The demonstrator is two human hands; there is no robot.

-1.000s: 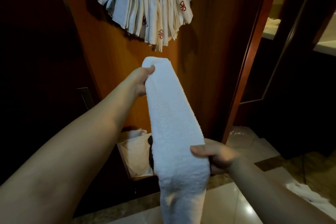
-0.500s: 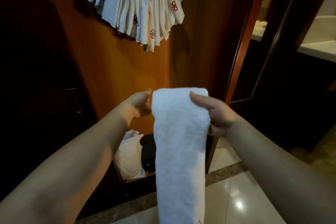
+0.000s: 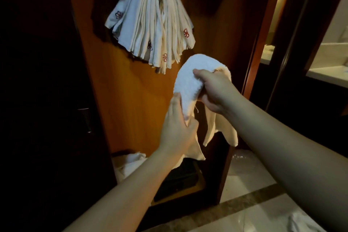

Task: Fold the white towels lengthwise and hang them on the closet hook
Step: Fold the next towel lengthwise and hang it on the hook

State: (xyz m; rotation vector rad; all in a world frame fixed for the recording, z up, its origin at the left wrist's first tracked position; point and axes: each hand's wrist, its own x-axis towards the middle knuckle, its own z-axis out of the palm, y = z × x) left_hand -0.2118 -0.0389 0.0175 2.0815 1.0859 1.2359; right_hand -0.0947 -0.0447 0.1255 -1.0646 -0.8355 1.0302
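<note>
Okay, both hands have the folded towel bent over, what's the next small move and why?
Probably lift the towel up and left onto the hanging bundle: it is already doubled over, held by the left hand and right hand, below the bundle.

A narrow folded white terry towel (image 3: 190, 79) is draped in an arch over the right hand (image 3: 214, 90), whose fingers curl round its top. The left hand (image 3: 177, 130) grips the near hanging end lower down. Above left, a thick bundle of folded white towels with red embroidered emblems (image 3: 152, 24) hangs against the orange-brown wooden closet panel (image 3: 128, 100). A glossy pale tiled floor (image 3: 250, 211) shows at lower right.
</note>
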